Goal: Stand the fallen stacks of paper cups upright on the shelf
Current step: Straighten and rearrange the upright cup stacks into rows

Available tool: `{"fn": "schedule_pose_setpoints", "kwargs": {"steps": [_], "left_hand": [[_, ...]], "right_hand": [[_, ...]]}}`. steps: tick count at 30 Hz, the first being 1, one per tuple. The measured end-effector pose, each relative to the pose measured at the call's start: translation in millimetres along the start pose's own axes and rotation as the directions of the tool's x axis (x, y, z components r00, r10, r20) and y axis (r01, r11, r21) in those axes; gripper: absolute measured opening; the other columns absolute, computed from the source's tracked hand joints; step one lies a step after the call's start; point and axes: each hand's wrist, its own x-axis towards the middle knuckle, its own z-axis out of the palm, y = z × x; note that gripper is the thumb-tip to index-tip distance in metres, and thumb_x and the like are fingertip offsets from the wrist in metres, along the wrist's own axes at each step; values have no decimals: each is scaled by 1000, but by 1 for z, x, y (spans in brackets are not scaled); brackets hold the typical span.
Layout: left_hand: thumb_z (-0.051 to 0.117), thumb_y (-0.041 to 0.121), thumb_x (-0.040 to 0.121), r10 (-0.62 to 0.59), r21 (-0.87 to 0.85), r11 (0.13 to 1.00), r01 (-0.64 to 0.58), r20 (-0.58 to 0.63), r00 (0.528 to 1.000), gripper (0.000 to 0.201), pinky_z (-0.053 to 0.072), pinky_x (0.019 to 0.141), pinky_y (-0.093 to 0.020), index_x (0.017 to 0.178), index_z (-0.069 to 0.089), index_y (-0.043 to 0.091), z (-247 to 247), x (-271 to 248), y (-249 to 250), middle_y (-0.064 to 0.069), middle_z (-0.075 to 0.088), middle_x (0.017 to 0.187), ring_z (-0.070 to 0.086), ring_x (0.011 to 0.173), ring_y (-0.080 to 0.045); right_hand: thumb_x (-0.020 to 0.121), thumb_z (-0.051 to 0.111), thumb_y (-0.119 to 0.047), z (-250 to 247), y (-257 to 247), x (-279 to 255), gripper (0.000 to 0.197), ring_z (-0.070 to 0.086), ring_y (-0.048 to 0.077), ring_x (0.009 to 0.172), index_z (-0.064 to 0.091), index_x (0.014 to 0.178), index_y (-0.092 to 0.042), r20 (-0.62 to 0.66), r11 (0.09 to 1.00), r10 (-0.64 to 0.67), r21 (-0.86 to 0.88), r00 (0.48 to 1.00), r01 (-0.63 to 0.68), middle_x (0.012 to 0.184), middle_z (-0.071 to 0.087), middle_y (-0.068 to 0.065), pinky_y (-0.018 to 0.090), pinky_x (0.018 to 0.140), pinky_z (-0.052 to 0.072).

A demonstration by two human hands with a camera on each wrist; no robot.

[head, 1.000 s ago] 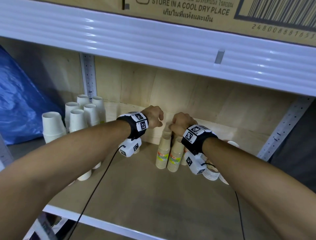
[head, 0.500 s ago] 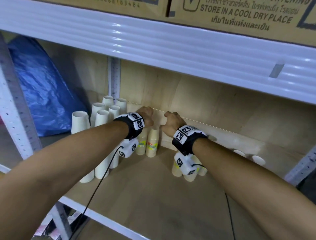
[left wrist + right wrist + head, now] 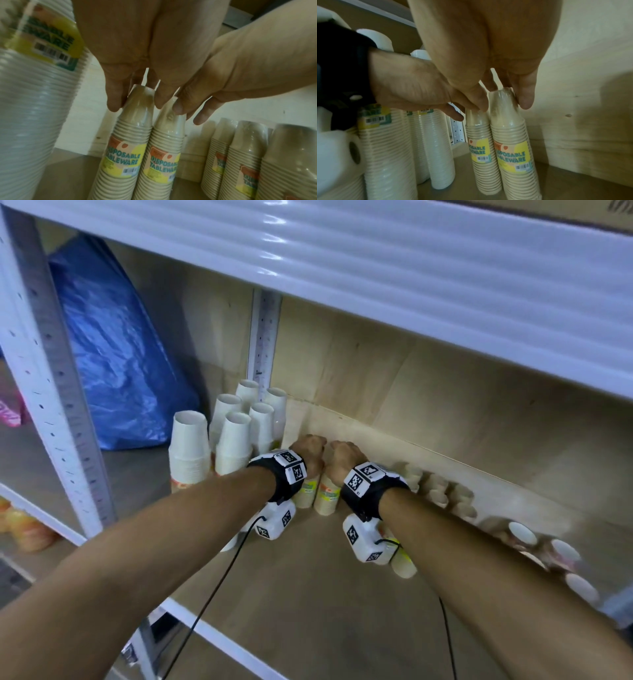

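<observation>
Two wrapped tan cup stacks stand side by side on the shelf board (image 3: 325, 604), touching each other. My left hand (image 3: 308, 450) grips the top of the left tan stack (image 3: 306, 495), with fingers on both sides of its top cup (image 3: 139, 94). My right hand (image 3: 342, 457) pinches the top of the right tan stack (image 3: 327, 498) between thumb and fingers (image 3: 525, 102). In the right wrist view the right stack (image 3: 513, 148) stands just in front of the back wall. Upright white cup stacks (image 3: 233, 440) stand close on the left.
More tan stacks (image 3: 442, 491) stand along the back wall to the right, and white-bottomed cups (image 3: 522, 534) lie past them. A blue plastic bag (image 3: 113, 354) fills the far left bay behind a perforated post (image 3: 58, 405). The upper shelf edge (image 3: 376, 251) hangs low overhead.
Both hands have carried the two tan stacks leftward along the back wall, from mid-shelf to right beside the white stacks. The grips on the tops have not changed.
</observation>
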Motion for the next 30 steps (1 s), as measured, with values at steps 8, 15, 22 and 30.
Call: {"fn": "schedule_pose_setpoints", "kwargs": {"steps": [8,15,22,30], "left_hand": [[55,15,90,-21,-36,999,22,26,999,14,41,66,-28,77,51,15,-12,-3,3,-12,66,98,65,90,-29],[64,12,89,-22,-23,999,22,0,1000,29,53,85,-34,116,63,2,-27,-19,13,-14,65,115,63,107,-28],[73,18,85,59,12,998,-61,106,993,37,50,82,-29,117,67,1,-47,-44,38,-8,68,108,62,95,-19],[78,18,80,148,-35,989,-144,270,951,42,55,84,-31,119,68,8,-51,-70,85,-4,68,115,64,103,-20]], "right_hand": [[83,63,-12,-1,4,5,23,62,35,102,60,105,-6,-16,998,8,-63,1000,-9,114,61,16,36,82,51],[87,54,-14,-12,8,-14,33,60,34,106,59,119,-9,-9,999,6,-45,1000,-7,121,59,15,37,87,52],[87,56,-9,-40,16,-47,32,64,30,101,64,117,-7,39,999,31,-31,999,-30,116,64,13,31,79,52],[77,73,-18,-71,45,-94,38,67,26,97,69,113,-7,99,997,84,-11,992,-83,110,69,11,38,87,57]]}}
